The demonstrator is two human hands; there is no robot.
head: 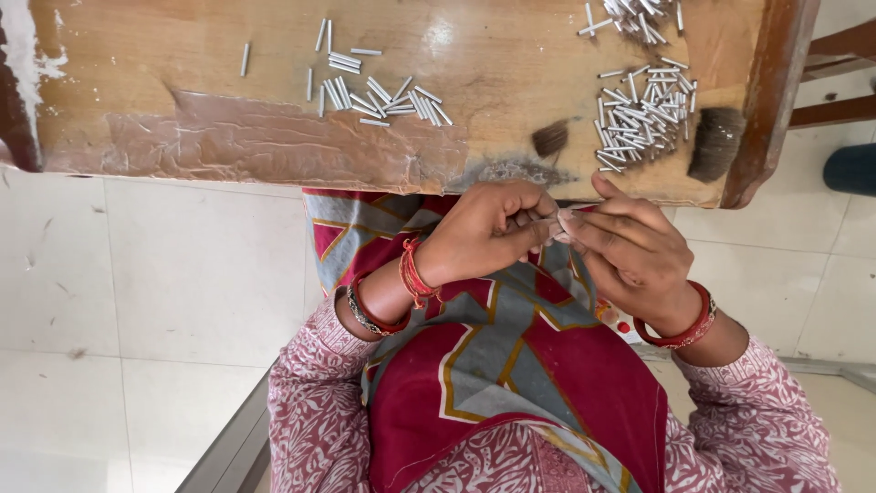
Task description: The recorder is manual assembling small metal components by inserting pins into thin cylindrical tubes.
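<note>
Wood: worn tabletop (511,55), brown and scratched, its near edge patched with wrinkled clear tape (274,141); a dark wooden rail (771,91) runs along its right side.
Small piece: a pale, thin item (558,225) pinched between both hands just below the table's near edge; its shape is mostly hidden by fingers, and its long axis seems to run left to right, though this is hard to tell.
Left hand (488,233): curled narrow, fingertips closed on the left end of the small piece; red thread and a red bangle sit at the wrist.
Right hand (634,251): fingers drawn together, pinching the right end of the small piece; a red bangle circles the wrist.
Left scatter (374,91): short, slim, silver-white rods lying loose on the middle of the tabletop, mostly slanted, a few upright in the picture.
Right heap (643,114): a denser pile of the same rods on the table's right part, crossing each other at many angles, just far of the right hand.
Far heap (639,14): more rods at the top edge, cut off by the frame.
Dark marks (716,141): two brushed black smudges by the right heap.
Cloth: patterned pink sleeves and a maroon-and-grey wrap (511,365) over the lap.
Floor (137,301): pale glossy tiles.
Containers: none hold the rods; they lie bare on wood.
</note>
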